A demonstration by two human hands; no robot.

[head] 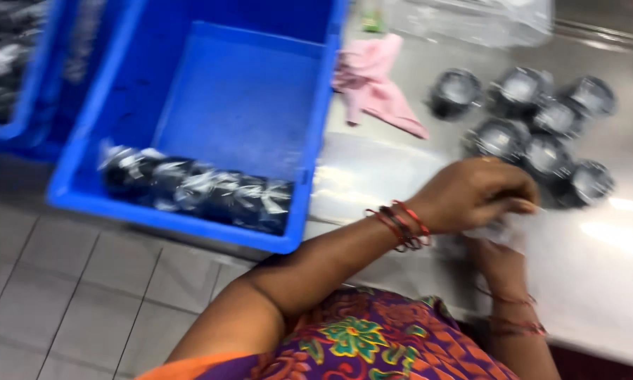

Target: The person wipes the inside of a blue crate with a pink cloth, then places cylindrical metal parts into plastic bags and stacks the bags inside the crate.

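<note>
The person stands at the near edge of a steel worktable [612, 281], with both hands brought together over its surface. The left hand [475, 193], with red and dark bangles at the wrist, is curled with the fingers closed down onto a thin clear plastic bag [506, 229] that lies on the tabletop just in from the near edge; motion blur hides the exact finger grip. The right hand [499, 257] sits directly beneath and behind the left, largely covered by it and by the bag; it touches the bag from below, but how far it is open cannot be told. A group of round black parts [541, 137] with shiny faces lies on the table just beyond the hands, toward the far edge, with the pieces touching or nearly touching one another. One further black part [455, 93] lies slightly apart at the left of the group. A crumpled pink cloth [376, 81] lies on the table near its left edge, beside the wall of a blue plastic crate [309, 162]. The crate stands off the left edge of the table above the tiled floor [70, 295] and contains a row of bagged black parts [197, 190] along its near wall. A second blue crate [21, 105] stands further left. A clear plastic sheet [471, 21] lies at the far edge of the table.
</note>
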